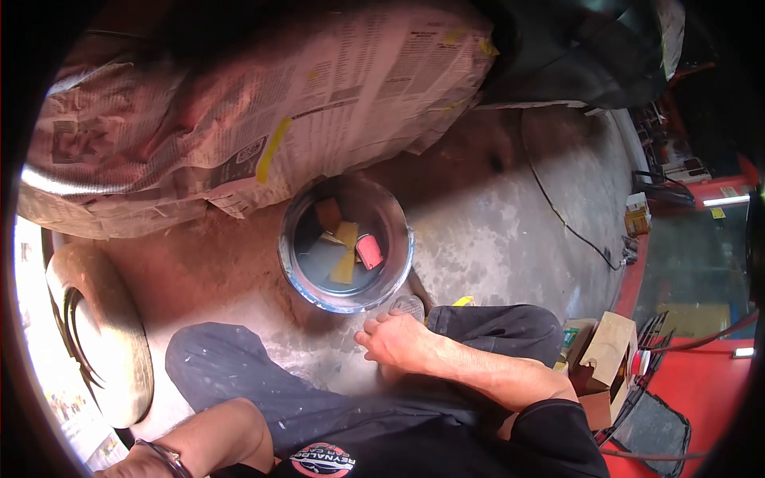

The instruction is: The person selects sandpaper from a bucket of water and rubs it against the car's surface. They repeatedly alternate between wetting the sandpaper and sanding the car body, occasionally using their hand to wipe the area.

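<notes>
My right hand is in front of the bucket, above the floor between my knees. Its fingers are curled together, and whatever they may hold is hidden. My left hand is low at the left edge, below a wristband, with its fingers mostly out of sight. A dark round bucket with a worn rim stands on the floor ahead. In the liquid inside lie a pink-red block, a yellow strip, a brown piece and a grey sheet.
Newspaper held with yellow tape covers a large body above the bucket. A tire stands at left. A thin cable runs over the concrete floor. Cardboard boxes and a red structure are at right.
</notes>
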Available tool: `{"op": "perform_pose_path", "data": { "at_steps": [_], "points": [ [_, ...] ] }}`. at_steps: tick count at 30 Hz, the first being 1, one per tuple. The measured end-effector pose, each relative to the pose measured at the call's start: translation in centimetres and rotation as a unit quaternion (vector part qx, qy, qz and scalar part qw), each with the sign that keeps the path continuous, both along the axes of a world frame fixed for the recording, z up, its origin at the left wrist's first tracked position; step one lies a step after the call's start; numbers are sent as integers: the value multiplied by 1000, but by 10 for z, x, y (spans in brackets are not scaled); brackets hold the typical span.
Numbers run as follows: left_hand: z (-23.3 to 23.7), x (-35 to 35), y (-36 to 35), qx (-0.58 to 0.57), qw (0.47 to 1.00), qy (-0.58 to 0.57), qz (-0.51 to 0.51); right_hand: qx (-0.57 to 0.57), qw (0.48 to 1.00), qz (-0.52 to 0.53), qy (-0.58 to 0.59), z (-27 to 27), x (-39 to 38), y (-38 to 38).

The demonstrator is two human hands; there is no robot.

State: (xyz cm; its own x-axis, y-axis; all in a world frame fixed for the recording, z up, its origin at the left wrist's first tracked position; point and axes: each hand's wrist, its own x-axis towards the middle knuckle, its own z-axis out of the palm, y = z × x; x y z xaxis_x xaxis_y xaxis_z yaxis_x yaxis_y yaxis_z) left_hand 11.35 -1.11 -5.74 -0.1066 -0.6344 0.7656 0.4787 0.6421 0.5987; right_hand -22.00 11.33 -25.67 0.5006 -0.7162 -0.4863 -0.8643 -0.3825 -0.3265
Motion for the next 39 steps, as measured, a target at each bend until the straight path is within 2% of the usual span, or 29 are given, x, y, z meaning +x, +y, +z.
{"op": "perform_pose_path", "data": {
  "at_steps": [7,17,28,30,31,33,37,39],
  "points": [
    [-2,-1,4,2,1000,-5,6,-20,999,25,-23,-4,-3,-9],
    [-1,-8,4,-1,1000,-19,7,-53,998,4,-37,20,-2,-30],
    [-1,-18,1,6,999,-53,6,-85,996,2,-38,20,-2,-28],
    [-2,-32,-9,6,996,-83,19,-116,993,-6,-16,30,-2,-38],
    [-2,-40,-14,8,994,-108,24,-128,991,-8,36,38,-3,-44],
    [-5,-63,-23,25,984,-174,37,-208,976,-42,43,48,-3,-53],
    [-34,-107,-32,50,929,-363,53,-265,960,-86,-32,71,2,-70],
    [-60,-124,-26,17,907,-412,85,-287,952,-94,-55,77,4,-72]
  ]
}}
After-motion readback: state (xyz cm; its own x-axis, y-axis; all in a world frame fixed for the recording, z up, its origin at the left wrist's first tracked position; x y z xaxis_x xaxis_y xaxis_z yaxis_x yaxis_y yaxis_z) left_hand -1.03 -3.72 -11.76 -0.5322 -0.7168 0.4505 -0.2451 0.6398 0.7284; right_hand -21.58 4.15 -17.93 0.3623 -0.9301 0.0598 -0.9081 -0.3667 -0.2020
